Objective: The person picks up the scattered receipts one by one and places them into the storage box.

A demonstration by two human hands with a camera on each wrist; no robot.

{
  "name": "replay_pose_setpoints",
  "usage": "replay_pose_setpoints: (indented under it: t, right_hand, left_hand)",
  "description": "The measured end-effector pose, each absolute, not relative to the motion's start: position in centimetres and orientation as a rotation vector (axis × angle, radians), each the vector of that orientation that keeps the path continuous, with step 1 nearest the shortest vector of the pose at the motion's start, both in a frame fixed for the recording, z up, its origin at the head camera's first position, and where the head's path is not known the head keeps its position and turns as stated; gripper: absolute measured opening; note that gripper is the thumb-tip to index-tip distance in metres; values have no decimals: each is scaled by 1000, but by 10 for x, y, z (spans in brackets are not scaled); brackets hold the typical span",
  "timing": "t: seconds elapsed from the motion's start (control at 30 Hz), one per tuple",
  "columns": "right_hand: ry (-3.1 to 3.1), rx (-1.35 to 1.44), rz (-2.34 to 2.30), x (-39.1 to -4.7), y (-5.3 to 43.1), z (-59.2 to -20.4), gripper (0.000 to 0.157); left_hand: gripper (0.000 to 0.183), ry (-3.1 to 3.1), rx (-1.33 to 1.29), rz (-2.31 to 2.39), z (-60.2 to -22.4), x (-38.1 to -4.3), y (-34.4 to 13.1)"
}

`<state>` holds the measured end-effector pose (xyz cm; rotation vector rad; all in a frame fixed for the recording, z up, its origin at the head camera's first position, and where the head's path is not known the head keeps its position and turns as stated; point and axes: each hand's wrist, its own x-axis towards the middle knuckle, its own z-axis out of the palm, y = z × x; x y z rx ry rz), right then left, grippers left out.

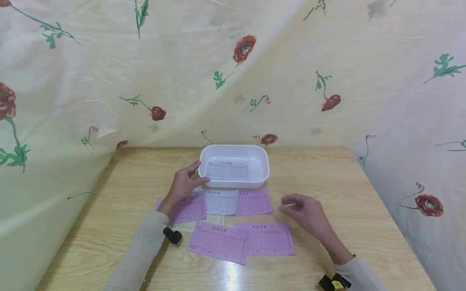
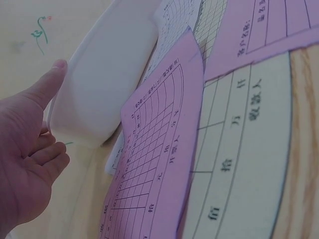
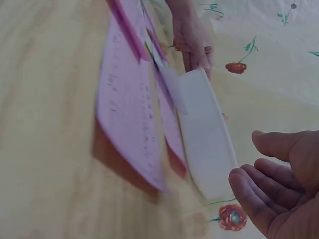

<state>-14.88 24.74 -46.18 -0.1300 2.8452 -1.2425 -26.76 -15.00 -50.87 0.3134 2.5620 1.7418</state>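
Note:
A white plastic tray point(image 1: 233, 184) stands at the back of the table, with a white printed receipt slip point(image 1: 227, 171) lying in it. My left hand point(image 1: 184, 182) grips the tray's left front corner, thumb at the front rim and fingers along the side. In front of the tray lie a white slip point(image 1: 221, 202) and several pink slips, among them one pink slip point(image 1: 218, 241) near the front and another pink slip point(image 1: 269, 239) to its right. A pale yellow slip point(image 2: 244, 149) is partly covered by pink ones. My right hand point(image 1: 303, 212) hovers right of the slips, fingers loosely bent, holding nothing.
The wooden table point(image 1: 145, 169) ends at a flower-patterned cloth point(image 1: 182, 81) hanging behind it and at both sides. A black wrist camera point(image 1: 172, 235) sits on the left wrist, another black camera point(image 1: 334, 282) on the right.

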Motion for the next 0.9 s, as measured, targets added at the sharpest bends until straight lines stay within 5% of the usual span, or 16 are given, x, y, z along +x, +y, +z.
replay_pose_setpoints:
  t: [0.9]
  right_hand:
    - [2693,108,-1200,-114,259,-487,47]
  left_hand:
    - [87,2558,306,1754,-506,-265,-148]
